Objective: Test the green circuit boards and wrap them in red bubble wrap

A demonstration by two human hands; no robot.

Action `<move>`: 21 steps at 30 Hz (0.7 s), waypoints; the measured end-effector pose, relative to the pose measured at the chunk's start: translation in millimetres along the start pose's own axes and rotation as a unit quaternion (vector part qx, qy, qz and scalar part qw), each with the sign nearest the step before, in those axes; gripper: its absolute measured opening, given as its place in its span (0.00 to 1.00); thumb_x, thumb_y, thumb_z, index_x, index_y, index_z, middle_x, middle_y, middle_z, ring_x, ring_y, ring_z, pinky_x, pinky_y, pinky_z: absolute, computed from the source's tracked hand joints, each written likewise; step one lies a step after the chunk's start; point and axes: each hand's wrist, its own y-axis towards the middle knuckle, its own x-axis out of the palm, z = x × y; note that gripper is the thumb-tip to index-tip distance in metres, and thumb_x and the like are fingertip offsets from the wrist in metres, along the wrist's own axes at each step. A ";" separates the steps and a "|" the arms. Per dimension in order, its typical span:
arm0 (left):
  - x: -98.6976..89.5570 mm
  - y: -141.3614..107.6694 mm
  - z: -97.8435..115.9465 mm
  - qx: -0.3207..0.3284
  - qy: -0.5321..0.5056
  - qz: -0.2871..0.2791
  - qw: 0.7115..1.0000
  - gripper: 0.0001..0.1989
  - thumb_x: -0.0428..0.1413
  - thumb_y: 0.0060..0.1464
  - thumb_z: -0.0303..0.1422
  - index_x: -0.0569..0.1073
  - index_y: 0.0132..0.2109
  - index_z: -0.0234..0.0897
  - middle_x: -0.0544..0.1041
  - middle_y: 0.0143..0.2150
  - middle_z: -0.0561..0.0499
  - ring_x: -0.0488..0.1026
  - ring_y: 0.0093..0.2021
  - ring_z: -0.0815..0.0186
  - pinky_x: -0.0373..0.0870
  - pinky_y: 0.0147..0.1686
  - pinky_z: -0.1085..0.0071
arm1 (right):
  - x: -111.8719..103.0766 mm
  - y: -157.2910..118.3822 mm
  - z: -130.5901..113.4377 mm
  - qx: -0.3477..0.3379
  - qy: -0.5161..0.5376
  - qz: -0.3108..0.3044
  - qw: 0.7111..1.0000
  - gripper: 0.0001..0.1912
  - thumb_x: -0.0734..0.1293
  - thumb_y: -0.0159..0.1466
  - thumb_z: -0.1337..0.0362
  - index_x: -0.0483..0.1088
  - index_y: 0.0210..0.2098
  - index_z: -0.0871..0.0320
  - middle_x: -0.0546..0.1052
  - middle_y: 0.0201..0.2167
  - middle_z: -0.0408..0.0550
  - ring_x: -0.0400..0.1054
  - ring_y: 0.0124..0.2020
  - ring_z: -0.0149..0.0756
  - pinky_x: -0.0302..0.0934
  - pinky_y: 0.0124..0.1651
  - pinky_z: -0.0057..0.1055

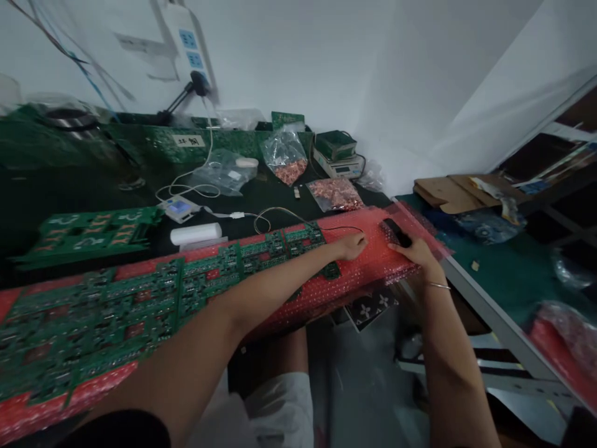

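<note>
My left hand [353, 246] is closed over the red bubble wrap [373, 252]. A thin cable [342, 228] runs into its fingers; whatever is on the cable's end is hidden. Further right, my right hand [420, 254] is closed on a black oblong object [396, 232], too blurred to name. Its thumb points left across the wrap. Panels of green circuit boards [205, 274] lie in a long row on the bubble wrap, passing beneath my left forearm. The cable leads back to a small white device [179, 208] with a lit blue screen.
Behind stand bags of copper-coloured parts [334, 193], a digital scale [342, 167] and a magnifier [69, 121]. A stack of green boards [93, 233] and a white roll [196, 234] lie at left. Flattened cardboard [457, 193] is on the right-hand bench.
</note>
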 end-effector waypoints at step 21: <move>18.8 5.6 6.9 0.063 0.172 -0.081 0.980 0.17 0.44 0.70 0.34 0.73 0.57 0.36 0.74 0.63 0.39 0.63 0.67 0.49 0.59 0.67 0.47 | -13.8 -26.2 2.9 0.069 -0.118 0.005 0.991 0.42 0.80 0.47 0.50 0.74 0.54 0.70 0.80 0.48 0.71 0.76 0.49 0.62 0.71 0.52 0.50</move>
